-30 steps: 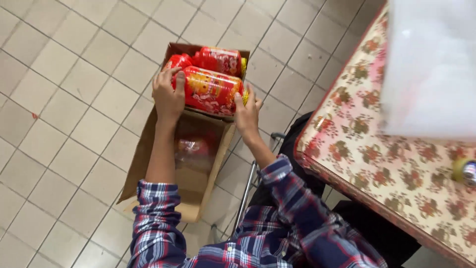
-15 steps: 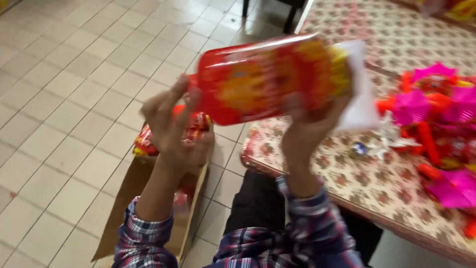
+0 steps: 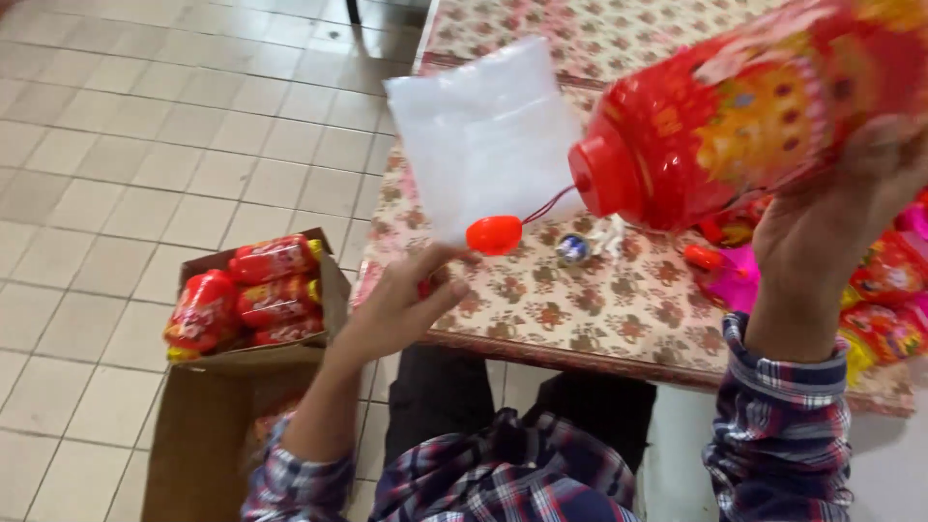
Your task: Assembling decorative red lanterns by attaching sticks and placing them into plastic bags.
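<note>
R hand [image 3: 831, 227] grips red bottle [image 3: 744, 116], top cropped; L hand [image 3: 406, 304] loose, holds nothing.

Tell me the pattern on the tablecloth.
The tablecloth is cream with a repeating red and brown floral print, seen in the head view.

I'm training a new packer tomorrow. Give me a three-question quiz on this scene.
1. True or false: the right hand holds the red bottle-shaped package above the table.
2. Where do the other red packages lie? A. floor tiles B. cardboard box C. chair
3. Fill in: from the red cap a small red piece hangs on a ____.

Key: 1 true; 2 B; 3 string.
</note>
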